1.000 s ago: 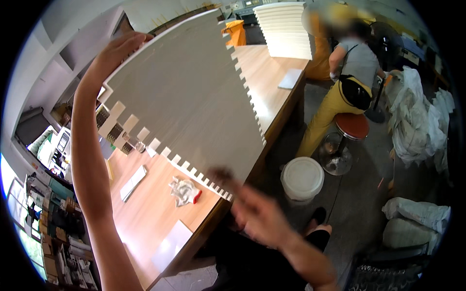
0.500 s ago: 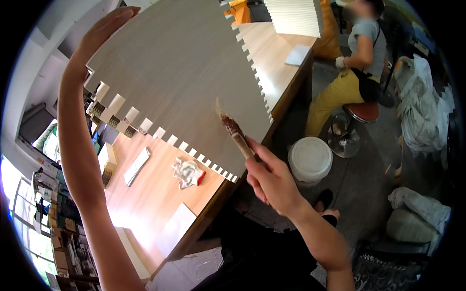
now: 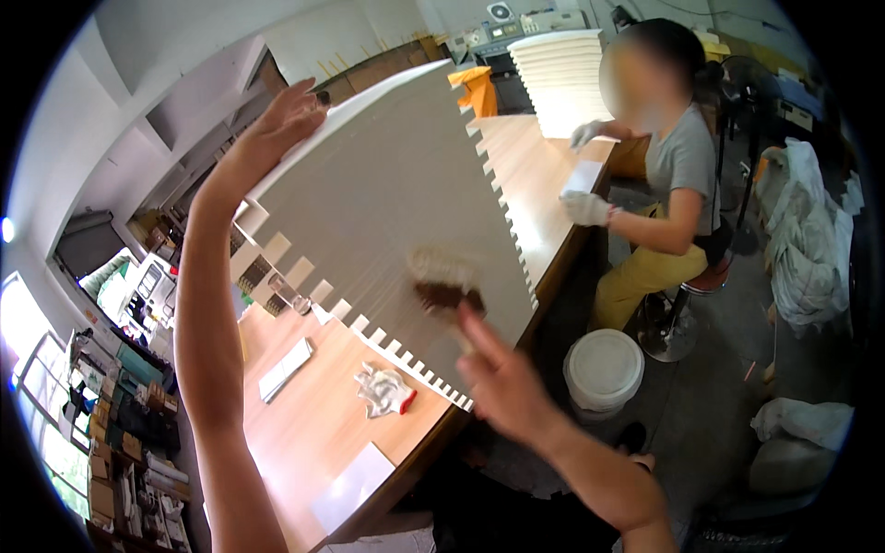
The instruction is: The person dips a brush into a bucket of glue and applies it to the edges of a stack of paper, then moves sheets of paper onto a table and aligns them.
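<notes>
A tall block of pale sheets [image 3: 369, 184], its broad grey face toward me and its side edges stepped like teeth, stands tilted in the view on the wooden table. Along its top edge lies my left hand [image 3: 281, 129], fingers stretched out and resting on it. My right hand [image 3: 507, 382] grips the handle of a wide flat brush [image 3: 447, 281], with pale bristles and a dark brown band. The bristles are at the block's grey face, smeared by motion; whether they press on it I cannot tell.
On the table [image 3: 313, 424] lie a white glove with a red cuff [image 3: 385, 390], a white strip [image 3: 286, 370] and a white sheet [image 3: 355, 488]. A white lidded bucket [image 3: 604, 370] stands on the floor. A gloved co-worker [image 3: 682, 175] sits at the right, near another stack [image 3: 560, 83].
My view has shifted upward. The brush has turned from edge-on to broadside against the face. The co-worker has leaned in, bringing gloved hands to the table.
</notes>
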`<state>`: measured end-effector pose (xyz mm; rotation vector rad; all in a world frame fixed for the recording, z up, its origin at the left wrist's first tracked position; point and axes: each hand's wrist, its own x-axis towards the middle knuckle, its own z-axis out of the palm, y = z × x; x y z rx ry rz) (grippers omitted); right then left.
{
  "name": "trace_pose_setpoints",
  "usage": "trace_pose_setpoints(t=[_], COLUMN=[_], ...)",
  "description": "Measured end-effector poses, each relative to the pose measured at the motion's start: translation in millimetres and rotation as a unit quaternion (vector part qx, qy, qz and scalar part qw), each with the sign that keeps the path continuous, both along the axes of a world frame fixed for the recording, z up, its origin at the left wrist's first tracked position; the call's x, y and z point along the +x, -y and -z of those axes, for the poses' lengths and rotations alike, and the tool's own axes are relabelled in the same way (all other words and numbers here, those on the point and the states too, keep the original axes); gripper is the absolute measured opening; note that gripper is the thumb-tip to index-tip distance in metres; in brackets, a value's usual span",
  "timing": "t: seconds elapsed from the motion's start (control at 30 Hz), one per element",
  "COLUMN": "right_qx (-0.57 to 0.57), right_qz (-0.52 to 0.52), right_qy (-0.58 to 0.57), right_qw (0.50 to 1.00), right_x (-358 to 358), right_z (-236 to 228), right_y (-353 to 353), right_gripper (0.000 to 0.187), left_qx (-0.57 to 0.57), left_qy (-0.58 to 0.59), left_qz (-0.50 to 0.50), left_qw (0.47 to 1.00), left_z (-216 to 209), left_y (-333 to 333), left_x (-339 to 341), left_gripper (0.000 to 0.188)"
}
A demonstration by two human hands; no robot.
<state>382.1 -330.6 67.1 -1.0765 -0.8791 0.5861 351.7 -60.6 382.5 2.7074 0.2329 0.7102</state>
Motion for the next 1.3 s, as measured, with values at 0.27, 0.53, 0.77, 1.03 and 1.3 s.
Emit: trace_pose_setpoints(t=[0.27, 0.53, 0.77, 1.03, 1.3], right_qx=[0.022, -0.098, 0.000, 0.113, 0.036], right_qz=[-0.087, -0.172, -0.025, -0.007, -0.047], right_qy=[0.028, 0.127, 0.049, 0.204, 0.283], right_qw=[0.996, 0.972, 0.998, 0.972, 0.957], right_x=[-54, -69, -11, -41, -49], right_z=[-31, -46, -96, -80, -119], right_y=[40, 20, 18, 14, 14], right_gripper=[0.063, 0.066, 0.062, 0.065, 0.064], left_qx=[0.021, 0.060, 0.038, 0.048, 0.033], left_qy=[-0.005, -0.045, -0.055, -0.046, -0.050], left_qz=[-0.014, -0.035, -0.034, -0.022, -0.002], left_qw=[1.000, 0.997, 0.997, 0.998, 0.998], left_z=[2, 7, 2, 3, 1], left_y=[0, -6, -5, 11, 15], left_x=[-6, 2, -12, -7, -10], left_gripper=[0.082, 0.077, 0.078, 0.075, 0.072])
